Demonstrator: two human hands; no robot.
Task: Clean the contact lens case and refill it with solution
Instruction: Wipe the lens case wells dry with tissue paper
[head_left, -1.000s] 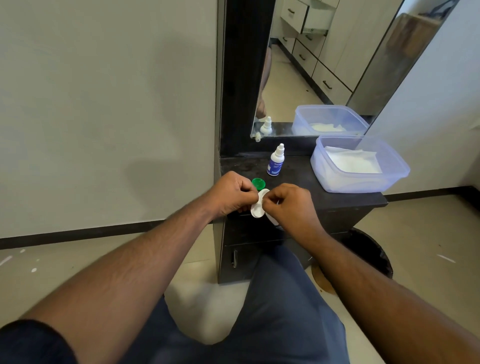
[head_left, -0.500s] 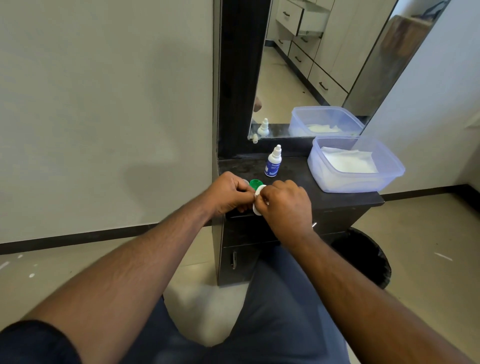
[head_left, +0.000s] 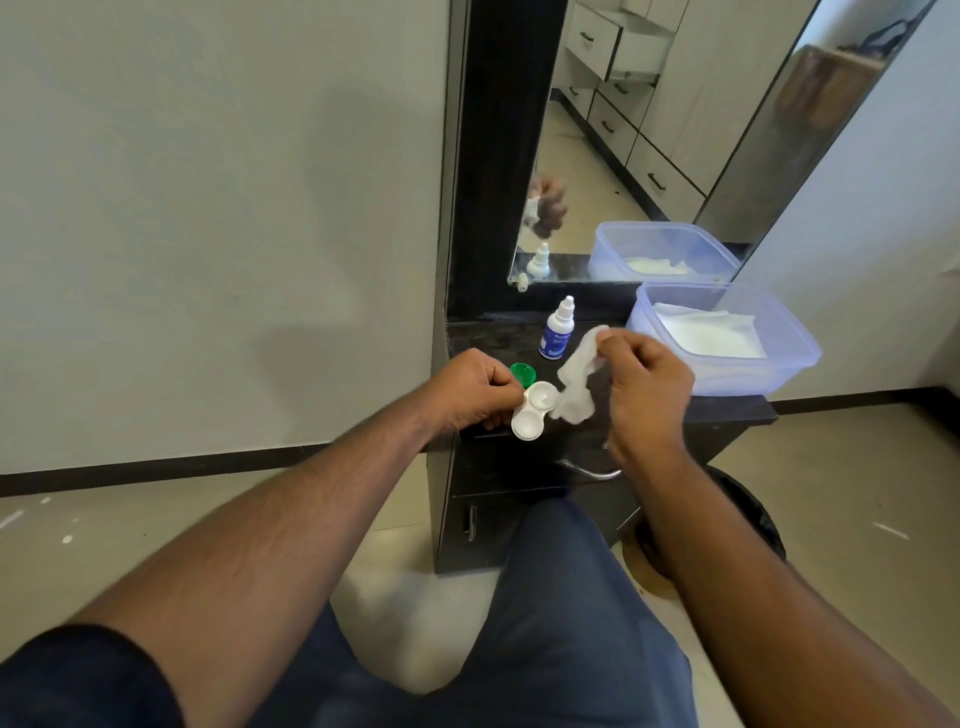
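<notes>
Head view
Left hand: the left hand (head_left: 470, 392) has its fingers curled round the near-left edge of the case (head_left: 535, 410), pinching it above the front edge of the surface (head_left: 498, 340).
Case: white, two round wells side by side, both uncovered and facing up; it sits tilted in the hand, one well nearer the camera, the other toward the tissue.
Right hand: the right hand (head_left: 641, 387) is raised to the right of the case, fingertips pinching the top of a tissue (head_left: 576, 379).
Tissue: white and crumpled, hanging down from the pinch; its lower end lies just beside the farther well, and I cannot tell whether it touches.
Cap: a green cap (head_left: 522, 374) lies on the surface just behind the left hand's fingers, open side up.
Bottle: a small white bottle (head_left: 558, 332) with a blue label stands upright near the back of the surface, nozzle cap on, between the cap and the tub.
Tub: a clear plastic tub (head_left: 795, 353) stands at the right end of the surface, with white tissues inside.
Mirror: a mirror (head_left: 649, 130) behind the surface reflects the bottle, the tub and a hand.
Below: dark drawers with a metal handle (head_left: 589, 470); blue trousers fill the lower frame.
</notes>
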